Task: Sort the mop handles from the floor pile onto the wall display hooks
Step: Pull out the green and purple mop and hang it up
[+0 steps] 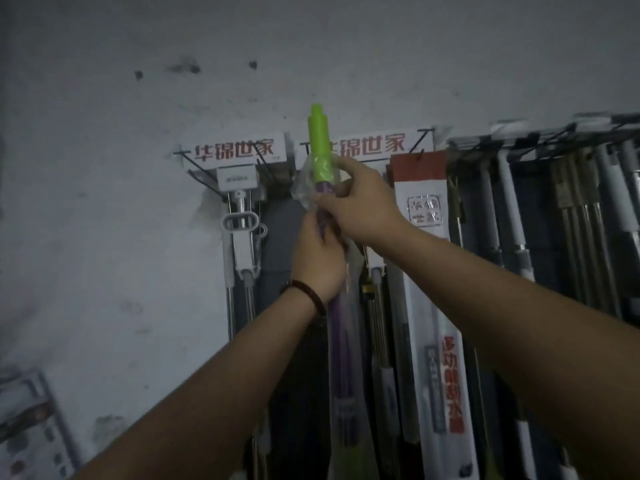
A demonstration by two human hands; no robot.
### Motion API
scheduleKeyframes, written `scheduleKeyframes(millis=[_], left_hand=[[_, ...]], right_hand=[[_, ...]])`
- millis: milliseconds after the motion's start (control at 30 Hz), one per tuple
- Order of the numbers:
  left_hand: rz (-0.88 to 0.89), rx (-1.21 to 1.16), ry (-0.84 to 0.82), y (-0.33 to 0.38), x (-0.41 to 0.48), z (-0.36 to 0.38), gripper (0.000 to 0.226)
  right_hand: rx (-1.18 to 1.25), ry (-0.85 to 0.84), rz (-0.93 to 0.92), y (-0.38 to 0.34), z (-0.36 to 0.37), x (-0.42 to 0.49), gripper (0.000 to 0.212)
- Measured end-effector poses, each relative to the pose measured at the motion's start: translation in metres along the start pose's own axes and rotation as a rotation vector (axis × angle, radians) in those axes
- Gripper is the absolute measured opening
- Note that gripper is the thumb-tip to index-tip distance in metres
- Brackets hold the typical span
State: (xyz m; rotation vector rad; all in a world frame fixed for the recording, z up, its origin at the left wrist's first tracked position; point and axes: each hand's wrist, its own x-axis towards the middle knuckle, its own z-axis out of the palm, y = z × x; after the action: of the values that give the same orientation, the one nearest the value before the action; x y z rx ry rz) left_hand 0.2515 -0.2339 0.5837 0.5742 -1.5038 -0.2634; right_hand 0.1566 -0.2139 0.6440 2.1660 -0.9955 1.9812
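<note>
Nearest are two bare forearms reaching up, with a dark bracelet (304, 293) on the left wrist. Left hand (318, 261) is the lower grip, fingers wrapped round the purple shaft through its wrapper. Right hand (360, 202) is the upper grip just above it, pinching the mop handle (320, 143) where purple meets the green cap. Both hands are clamped on the handle, which is upright, off the floor and not yet hung.

A loose clear plastic sleeve (304, 194) bunches left of the upper grip. Risk: the film slides on the shaft, so the lower grip may slip and the handle drop.

Past the grips, the green cap stands above the wire display hooks (420, 147), right of the upper grip. Cannot tell if the cap has a hang hole, or which hook is free. Risk: a blind push misses the wire, or the sleeve snags on it and tears.

A white boxed mop (426, 237) hangs close to the right of the grips and a white mop (240, 216) to the left. Risk: swinging the shaft sideways knocks either off its hook.

Farthest are the brand sign (367, 145) and the scuffed wall (104, 168). Dim light makes aiming harder.
</note>
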Motion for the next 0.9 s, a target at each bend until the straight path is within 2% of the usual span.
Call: scheduleKeyframes(millis=[500, 667, 900], left_hand=[[0.060, 0.066, 0.095, -0.018, 0.143, 0.014, 0.030], [0.087, 0.142, 0.136, -0.022, 0.177, 0.014, 0.020], [0.116, 0.113, 0.147, -0.015, 0.219, 0.015, 0.017]], right_hand=[[0.151, -0.012, 0.068, 0.015, 0.008, 0.128, 0.067], [0.183, 0.007, 0.018, 0.025, 0.018, 0.154, 0.066], [0.205, 0.079, -0.030, 0.028, 0.026, 0.196, 0.068]])
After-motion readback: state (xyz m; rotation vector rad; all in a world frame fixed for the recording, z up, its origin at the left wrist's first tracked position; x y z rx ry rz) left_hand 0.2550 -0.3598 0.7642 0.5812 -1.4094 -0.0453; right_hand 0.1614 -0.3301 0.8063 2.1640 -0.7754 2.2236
